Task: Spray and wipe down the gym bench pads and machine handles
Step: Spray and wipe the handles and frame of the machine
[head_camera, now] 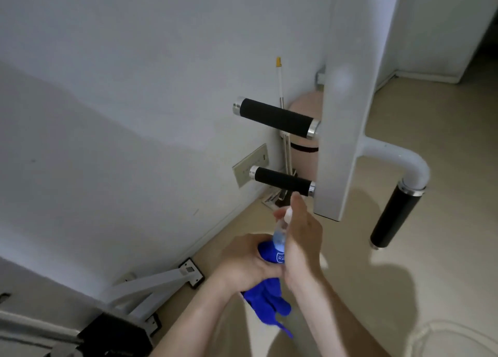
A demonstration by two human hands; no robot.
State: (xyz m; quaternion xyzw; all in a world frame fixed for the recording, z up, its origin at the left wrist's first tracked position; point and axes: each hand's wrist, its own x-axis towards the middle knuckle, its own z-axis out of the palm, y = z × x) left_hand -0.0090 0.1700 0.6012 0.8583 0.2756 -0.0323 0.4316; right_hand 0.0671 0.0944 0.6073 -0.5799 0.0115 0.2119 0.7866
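A white machine post (345, 108) carries two black foam handles pointing left, an upper handle (276, 117) and a lower handle (281, 181). A third black handle (393, 220) hangs from a curved white tube on the right. Just below the lower handle, my right hand (301, 238) grips a small clear spray bottle (280, 239), index finger raised over its white nozzle. My left hand (242, 265) holds a bunched blue cloth (268, 297) against the bottle's base. The cloth's tail hangs down under both hands.
A white wall runs on the left with a beige outlet plate (249, 165). A pink bin (307, 141) and a thin white stick (280, 81) stand in the corner. White frame legs (151, 284) with black feet lie at lower left. The floor is beige.
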